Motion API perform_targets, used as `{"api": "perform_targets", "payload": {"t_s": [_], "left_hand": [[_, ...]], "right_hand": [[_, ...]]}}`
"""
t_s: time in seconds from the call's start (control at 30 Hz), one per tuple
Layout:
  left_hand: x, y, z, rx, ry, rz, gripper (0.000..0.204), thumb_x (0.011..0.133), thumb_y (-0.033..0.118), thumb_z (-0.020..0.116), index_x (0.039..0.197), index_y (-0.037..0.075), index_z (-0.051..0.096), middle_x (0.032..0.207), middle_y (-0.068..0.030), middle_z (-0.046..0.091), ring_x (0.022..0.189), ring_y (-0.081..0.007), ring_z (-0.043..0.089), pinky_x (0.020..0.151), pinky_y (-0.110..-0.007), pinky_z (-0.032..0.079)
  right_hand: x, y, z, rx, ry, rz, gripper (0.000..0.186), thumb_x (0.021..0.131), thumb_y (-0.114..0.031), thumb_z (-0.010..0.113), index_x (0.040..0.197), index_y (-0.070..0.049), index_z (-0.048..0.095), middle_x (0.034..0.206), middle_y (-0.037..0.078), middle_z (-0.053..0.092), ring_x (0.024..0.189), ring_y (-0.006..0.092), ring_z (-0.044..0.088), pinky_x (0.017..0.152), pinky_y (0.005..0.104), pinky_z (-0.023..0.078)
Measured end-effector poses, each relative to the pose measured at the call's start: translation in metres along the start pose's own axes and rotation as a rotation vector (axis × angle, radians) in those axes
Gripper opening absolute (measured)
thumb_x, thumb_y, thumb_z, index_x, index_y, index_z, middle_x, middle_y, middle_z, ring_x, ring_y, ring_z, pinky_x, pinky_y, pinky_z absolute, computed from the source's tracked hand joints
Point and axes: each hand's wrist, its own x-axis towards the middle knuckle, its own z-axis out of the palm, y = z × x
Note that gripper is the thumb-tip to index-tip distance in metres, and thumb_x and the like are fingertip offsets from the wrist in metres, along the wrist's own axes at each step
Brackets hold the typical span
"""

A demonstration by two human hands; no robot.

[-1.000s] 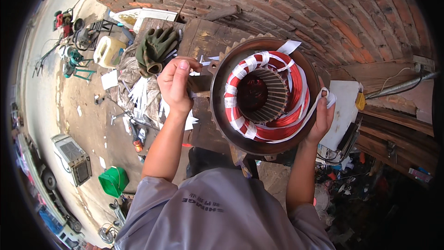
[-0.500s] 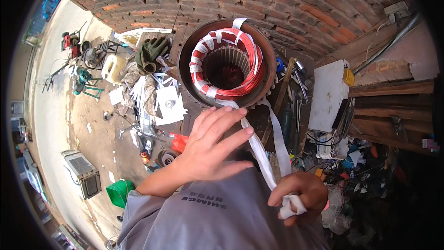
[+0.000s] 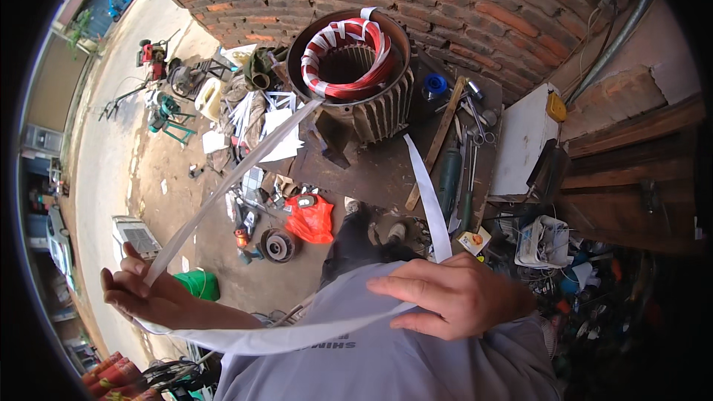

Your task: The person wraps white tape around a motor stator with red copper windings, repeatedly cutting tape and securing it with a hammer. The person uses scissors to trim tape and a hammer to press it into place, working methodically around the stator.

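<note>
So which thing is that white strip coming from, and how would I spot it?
Find the brick wall, then the dark cluttered workbench below it. At the bench's back stands a round finned metal motor housing. Only it holds a ring of red windings banded with white tape, from which the white strip runs.

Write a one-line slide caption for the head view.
Both hands, left hand and right hand, stretch white tape from red-wound motor stator.

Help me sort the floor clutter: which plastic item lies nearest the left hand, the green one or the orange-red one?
The green container, just right of the left hand; the orange-red bag lies farther off, below the workbench.
</note>
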Motion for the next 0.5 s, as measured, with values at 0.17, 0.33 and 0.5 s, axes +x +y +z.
{"api": "perform_targets", "payload": {"t_s": [0.17, 0.33, 0.5], "left_hand": [[-0.018, 0.012, -0.042, 0.317, -0.043, 0.092, 0.036, 0.109, 0.030, 0.055, 0.124, -0.002, 0.065, 0.068, -0.0009, 0.046, 0.072, -0.0172, 0.049, 0.110, -0.049, 0.043], [-0.033, -0.025, -0.089, 0.246, 0.108, -0.213, 0.034, 0.110, 0.025, 0.055, 0.116, -0.006, 0.068, 0.071, 0.0000, 0.046, 0.072, -0.0113, 0.045, 0.083, -0.036, 0.048], [-0.033, -0.072, -0.120, 0.102, 0.218, -0.466, 0.033, 0.111, 0.024, 0.053, 0.121, -0.006, 0.062, 0.071, 0.0014, 0.047, 0.069, -0.0096, 0.048, 0.078, -0.030, 0.052]], "right_hand": [[-0.022, -0.005, -0.026, -0.181, -0.109, 0.031, 0.034, 0.081, -0.019, 0.086, 0.109, -0.004, 0.075, 0.074, 0.005, 0.064, 0.061, 0.0228, 0.067, 0.052, 0.0345, 0.050], [-0.057, 0.047, -0.039, -0.726, 0.290, 0.310, 0.011, 0.082, -0.009, 0.079, 0.089, -0.005, 0.073, 0.075, 0.009, 0.069, 0.064, 0.0327, 0.064, 0.061, 0.0401, 0.047], [-0.080, 0.002, -0.073, -0.620, 1.002, 0.260, 0.011, 0.092, -0.006, 0.077, 0.094, 0.004, 0.073, 0.074, 0.004, 0.065, 0.069, 0.0092, 0.058, 0.064, 0.0238, 0.044]]}}
